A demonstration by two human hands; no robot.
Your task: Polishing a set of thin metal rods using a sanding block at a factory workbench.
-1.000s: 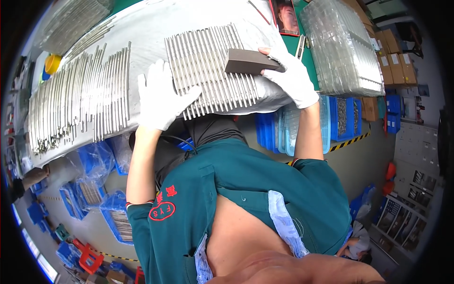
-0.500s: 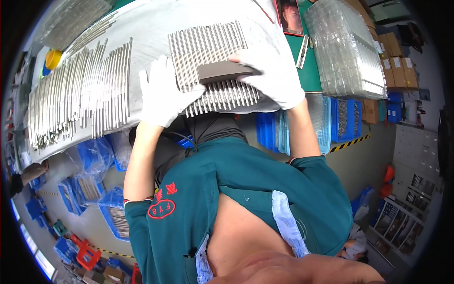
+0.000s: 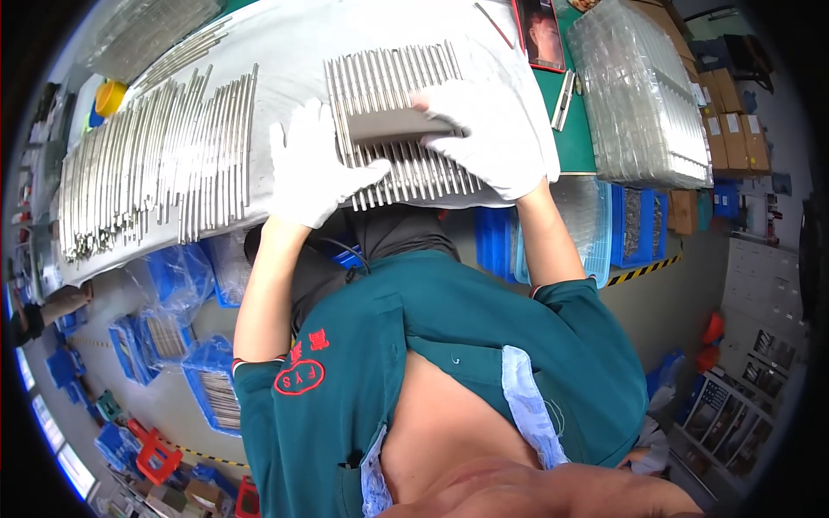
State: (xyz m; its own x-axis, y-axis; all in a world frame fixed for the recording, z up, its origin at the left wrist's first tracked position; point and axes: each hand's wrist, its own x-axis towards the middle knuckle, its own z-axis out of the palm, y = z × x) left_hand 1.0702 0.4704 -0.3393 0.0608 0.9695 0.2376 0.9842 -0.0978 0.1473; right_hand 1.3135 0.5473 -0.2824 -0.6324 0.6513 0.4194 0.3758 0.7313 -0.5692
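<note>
A row of slim silvery metal rods (image 3: 393, 67) lies side by side on the white-covered table in front of me. Across them rests a flat-sided grey-brown block (image 3: 384, 126), slightly blurred. My right hand (image 3: 494, 138), in a white glove with a bare fingertip showing, grips the block's right end between thumb and fingers. At the row's left edge is my left hand (image 3: 309, 173), also gloved, its fingers stretched out and its thumb spread over the lower rod ends. Nothing is held in it.
A larger spread of metal rods (image 3: 164, 155) covers the table's left side. Clear plastic trays (image 3: 639, 99) are stacked at the right, near a red-edged framed item (image 3: 540, 34). Blue crates (image 3: 635, 220) stand below the table's right side. A yellow round container (image 3: 110, 98) sits far left.
My right hand has slid the block leftward along the rods, toward my left hand. The whole view has shifted slightly; my left hand stays spread by the row's left edge.
</note>
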